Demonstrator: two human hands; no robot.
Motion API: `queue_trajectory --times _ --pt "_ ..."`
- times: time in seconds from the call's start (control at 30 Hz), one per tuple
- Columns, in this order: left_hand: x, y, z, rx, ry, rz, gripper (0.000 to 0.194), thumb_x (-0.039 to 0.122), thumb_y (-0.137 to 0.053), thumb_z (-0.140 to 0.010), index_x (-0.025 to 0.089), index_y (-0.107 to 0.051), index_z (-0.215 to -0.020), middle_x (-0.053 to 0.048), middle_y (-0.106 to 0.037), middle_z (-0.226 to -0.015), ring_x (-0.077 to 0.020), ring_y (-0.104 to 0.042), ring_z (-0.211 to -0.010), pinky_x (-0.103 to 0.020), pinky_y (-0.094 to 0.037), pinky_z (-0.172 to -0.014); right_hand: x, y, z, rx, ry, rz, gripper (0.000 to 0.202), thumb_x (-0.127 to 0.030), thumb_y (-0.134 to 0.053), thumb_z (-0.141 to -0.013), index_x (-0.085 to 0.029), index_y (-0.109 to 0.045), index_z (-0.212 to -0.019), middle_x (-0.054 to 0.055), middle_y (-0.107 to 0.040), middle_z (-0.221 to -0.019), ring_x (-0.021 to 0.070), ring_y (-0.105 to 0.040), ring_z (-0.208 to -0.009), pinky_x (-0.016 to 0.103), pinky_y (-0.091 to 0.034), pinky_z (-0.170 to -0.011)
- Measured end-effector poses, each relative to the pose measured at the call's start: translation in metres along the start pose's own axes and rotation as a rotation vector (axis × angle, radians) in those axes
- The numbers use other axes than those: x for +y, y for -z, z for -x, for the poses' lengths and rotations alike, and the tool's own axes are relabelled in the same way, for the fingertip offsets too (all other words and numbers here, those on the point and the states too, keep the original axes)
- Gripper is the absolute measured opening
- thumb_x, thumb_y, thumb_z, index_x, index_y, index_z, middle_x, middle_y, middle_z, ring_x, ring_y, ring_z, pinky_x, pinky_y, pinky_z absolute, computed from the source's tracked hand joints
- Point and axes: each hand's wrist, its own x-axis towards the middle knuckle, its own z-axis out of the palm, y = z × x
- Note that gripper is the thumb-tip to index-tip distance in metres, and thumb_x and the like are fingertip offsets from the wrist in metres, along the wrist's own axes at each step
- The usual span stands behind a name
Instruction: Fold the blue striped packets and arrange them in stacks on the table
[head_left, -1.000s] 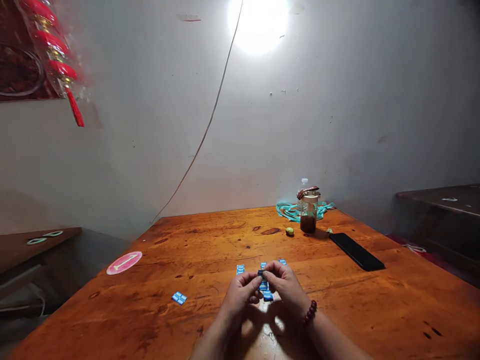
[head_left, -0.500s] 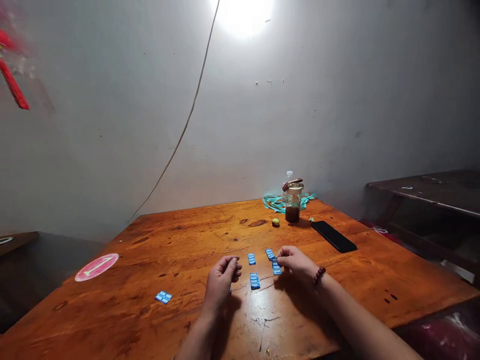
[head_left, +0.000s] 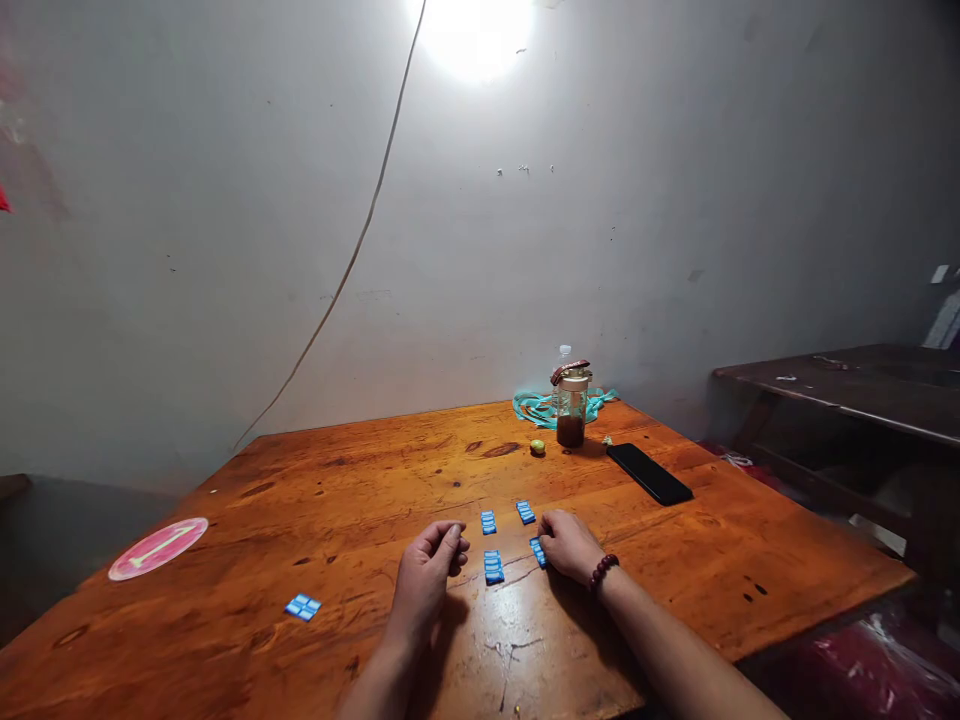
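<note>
Since 0.5 s ago: right hand (head_left: 564, 545) moved in over the near-right piece (head_left: 538, 553), which has slid toward the wearer, clear of the far-right piece (head_left: 525, 512). View has swung slightly right.

Right hand: fingers bent down on that piece, in front of the jar (head_left: 571, 415); cannot tell whether pinched or pressing. Left hand (head_left: 429, 568): left of and nearer than the jar, fingers curled, thumb against forefinger; cannot tell if anything is held. Between the hands, also nearer than the jar: far-left piece (head_left: 488, 522) and near-left piece (head_left: 493, 567), flat, apart. Lone piece (head_left: 303, 607): well left of the jar, near side.

Table (head_left: 360, 480): orange-brown wood, knotted, glossy; glare and dark scratches well in front of the jar. Phone (head_left: 649, 474): right of the jar, nearer. Cord (head_left: 531, 408), teal: looped behind the jar. Pink disc (head_left: 158, 548): far left of the jar.

Room: grey wall (head_left: 300, 200) behind the jar, marked; lamp (head_left: 476, 30) glaring above; cable (head_left: 360, 240) slanting down to its left. Dark side table (head_left: 862, 385) well right of the jar.
</note>
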Motion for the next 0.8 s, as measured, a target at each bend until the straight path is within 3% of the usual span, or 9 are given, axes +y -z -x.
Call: queue_trajectory --times 0.13,0.27,0.4,0.43,0.53,0.63,0.73,0.8 --pt "-0.001 -0.002 0.002 -0.004 -0.017 -0.020 0.030 0.042 -0.060 -0.064 0.014 -0.061 -0.076 -0.001 -0.060 -0.060 -0.0100 -0.051 -0.049 -0.019 -0.036 -0.045 -0.002 0.000 0.004 0.020 0.019 -0.002 0.020 -0.005 -0.046 -0.063 -0.018 -0.054 -0.076 0.002 -0.055 -0.075 0.0125 -0.047 -0.069 0.021 -0.026 -0.056" --pt "0.002 -0.002 0.002 0.052 -0.050 -0.060 0.029 0.041 -0.061 -0.063 0.015 -0.062 -0.077 -0.001 -0.060 -0.062 -0.0103 -0.050 -0.050 -0.019 -0.036 -0.046 -0.003 -0.001 0.005 0.046 0.021 -0.068 0.014 -0.009 -0.047 -0.065 -0.018 -0.054 -0.072 0.001 -0.053 -0.071 0.0124 -0.047 -0.069 0.021 -0.029 -0.058" --pt "0.034 0.012 0.008 0.206 -0.095 0.084 0.025 0.038 -0.059 -0.067 0.016 -0.061 -0.077 0.000 -0.062 -0.065 -0.0089 -0.052 -0.053 -0.018 -0.039 -0.049 0.010 0.014 -0.003 0.094 -0.038 -0.186 0.024 -0.020 -0.042 -0.073 -0.019 -0.048 -0.096 0.000 -0.050 -0.072 0.0113 -0.047 -0.060 0.021 -0.034 -0.053" --pt "0.046 0.019 0.010 0.248 -0.118 0.148 0.023 0.038 -0.057 -0.069 0.017 -0.061 -0.079 0.000 -0.063 -0.066 -0.0089 -0.053 -0.054 -0.018 -0.040 -0.050 0.015 0.020 -0.005 0.118 -0.066 -0.235 0.026 -0.023 -0.039 -0.075 -0.019 -0.046 -0.100 0.000 -0.050 -0.075 0.0107 -0.047 -0.058 0.021 -0.035 -0.050" --pt "0.079 0.047 0.017 0.367 -0.268 0.215 0.023 0.038 -0.052 -0.073 0.017 -0.060 -0.079 0.000 -0.062 -0.066 -0.0102 -0.055 -0.058 -0.020 -0.044 -0.053 0.032 0.039 -0.008 0.198 -0.225 -0.695 0.029 -0.033 -0.048 -0.071 -0.019 -0.046 -0.097 -0.002 -0.047 -0.068 0.0086 -0.043 -0.049 0.020 -0.037 -0.043" --pt "0.084 0.087 0.022 0.464 -0.370 0.029 0.024 0.037 -0.050 -0.075 0.017 -0.060 -0.081 -0.001 -0.063 -0.070 -0.0116 -0.057 -0.061 -0.021 -0.045 -0.058 0.044 0.051 -0.008 0.158 -0.313 -0.938 0.035 -0.034 -0.060 -0.063 -0.020 -0.049 -0.094 -0.005 -0.042 -0.056 0.0075 -0.041 -0.043 0.020 -0.037 -0.041" --pt "0.062 0.135 0.033 0.533 -0.156 -0.259 0.029 0.043 -0.052 -0.071 0.017 -0.062 -0.081 -0.003 -0.065 -0.074 -0.0164 -0.059 -0.069 -0.026 -0.047 -0.063 0.049 0.054 -0.008 0.082 -0.385 -1.063 0.038 -0.031 -0.068 -0.055 -0.022 -0.052 -0.089 -0.002 -0.049 -0.062 0.0076 -0.043 -0.044 0.019 -0.036 -0.037" --pt "0.042 0.163 0.046 0.502 0.008 -0.493 0.032 0.046 -0.054 -0.067 0.018 -0.063 -0.080 -0.006 -0.066 -0.081 -0.0232 -0.059 -0.080 -0.032 -0.047 -0.068 0.050 0.055 -0.010 0.042 -0.395 -1.090 0.039 -0.031 -0.070 -0.053 -0.024 -0.054 -0.088 0.002 -0.053 -0.069 0.0079 -0.044 -0.045 0.019 -0.037 -0.037"
